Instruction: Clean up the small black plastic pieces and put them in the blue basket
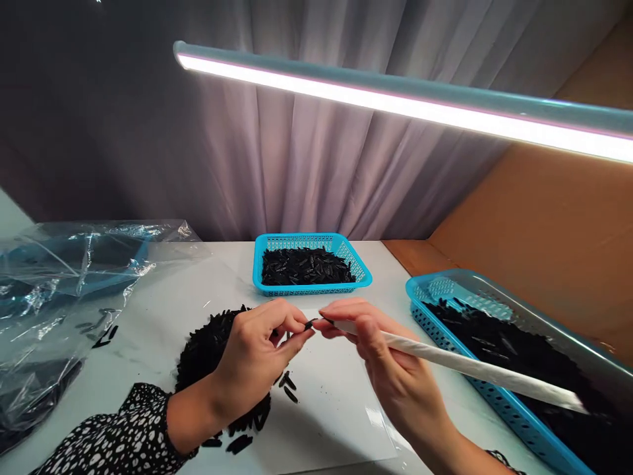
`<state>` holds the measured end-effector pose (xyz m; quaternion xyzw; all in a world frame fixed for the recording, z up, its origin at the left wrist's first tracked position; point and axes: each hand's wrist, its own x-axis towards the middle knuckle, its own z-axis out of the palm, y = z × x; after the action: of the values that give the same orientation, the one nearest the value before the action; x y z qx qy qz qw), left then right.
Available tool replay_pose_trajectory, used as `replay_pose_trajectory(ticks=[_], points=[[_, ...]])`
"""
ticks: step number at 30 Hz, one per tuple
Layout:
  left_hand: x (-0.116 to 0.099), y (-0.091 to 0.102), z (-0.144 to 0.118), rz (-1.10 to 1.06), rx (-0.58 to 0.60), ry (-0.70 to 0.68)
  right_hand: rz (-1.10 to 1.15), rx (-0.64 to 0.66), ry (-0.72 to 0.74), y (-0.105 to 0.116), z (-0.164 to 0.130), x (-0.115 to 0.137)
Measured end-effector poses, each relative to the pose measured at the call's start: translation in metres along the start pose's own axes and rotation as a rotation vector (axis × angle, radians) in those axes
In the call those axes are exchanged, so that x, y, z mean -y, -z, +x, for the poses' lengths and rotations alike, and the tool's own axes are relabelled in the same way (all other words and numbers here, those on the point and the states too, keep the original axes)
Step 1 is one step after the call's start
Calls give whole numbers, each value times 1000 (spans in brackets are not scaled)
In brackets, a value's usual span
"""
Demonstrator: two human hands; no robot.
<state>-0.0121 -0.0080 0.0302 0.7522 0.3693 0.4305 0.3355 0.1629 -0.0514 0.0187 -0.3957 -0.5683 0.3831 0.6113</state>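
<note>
My left hand [260,346] pinches a small black piece [310,324] between thumb and fingertips. My right hand [378,353] grips a long white stick-like tool [475,369] whose tip meets that black piece. Both hands hover above a white sheet [331,409] on the table. A heap of similar small black pieces [208,346] lies under and behind my left hand, with a few loose ones [288,386] beside it.
A blue basket [363,274] of black pieces stands at the back centre. A longer blue basket [494,402] with more of them lies at the right. Crumpled clear plastic bags [64,290] cover the left. A light tube [405,105] hangs overhead; cardboard [544,231] stands right.
</note>
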Motion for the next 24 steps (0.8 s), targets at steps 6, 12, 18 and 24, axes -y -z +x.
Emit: replay_pose_trajectory(ticks=[6,12,18,24], points=[[12,-8,6,-338,50,360,-155,48,115,-9,12,-15],[4,-8,9,-677,64,572,-208,42,192,-8,9,-22],[3,-4,9,-747,70,660,-17,-52,69,-7,6,-13],[4,-5,10,-800,-26,607,-231,-42,89,-4,-3,-1]])
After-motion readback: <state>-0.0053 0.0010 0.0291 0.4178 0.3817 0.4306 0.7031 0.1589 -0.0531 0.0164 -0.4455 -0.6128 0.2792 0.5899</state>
